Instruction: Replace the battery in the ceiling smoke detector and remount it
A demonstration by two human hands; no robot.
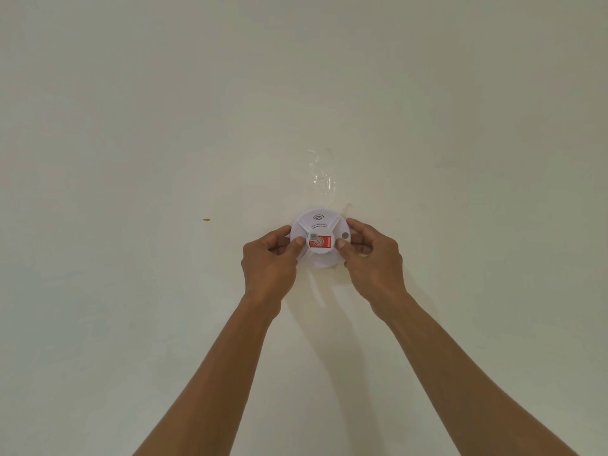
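A round white smoke detector (320, 227) sits flat against the pale ceiling (164, 126), with a red label on its raised centre and a small grey button at its right. My left hand (271, 261) grips its left rim, thumb resting by the label. My right hand (373, 255) grips the right rim, thumb on the lower right face. Both arms reach up from the bottom of the view. No battery is visible.
A strip of clear, crinkled tape (322, 174) sticks to the ceiling just beyond the detector. A small yellow-brown mark (206, 220) lies on the ceiling to the left. The rest of the surface is plain paint.
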